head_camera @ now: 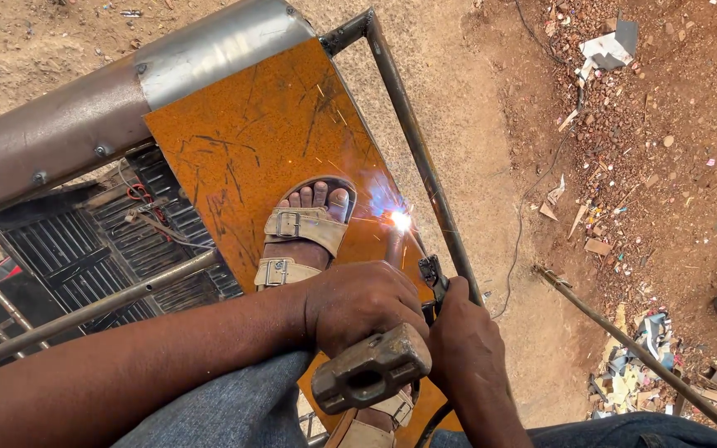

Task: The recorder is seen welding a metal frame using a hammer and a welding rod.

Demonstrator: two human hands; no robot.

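Nearest: left hand (364, 305) clenching hammer (370, 368); right hand (467, 342) grasping electrode holder (433, 275). Sparks from arc (400, 220) at twelve o'clock could burn sandalled foot (307, 232).

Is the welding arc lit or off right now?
Lit: a bright white-blue arc glows with sparks where the rusty orange sheet meets the metal tube frame, ahead of the right hand.

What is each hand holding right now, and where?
Left hand: rusty steel hammer, gripped just behind its head. Right hand: black welding electrode holder, by its handle.
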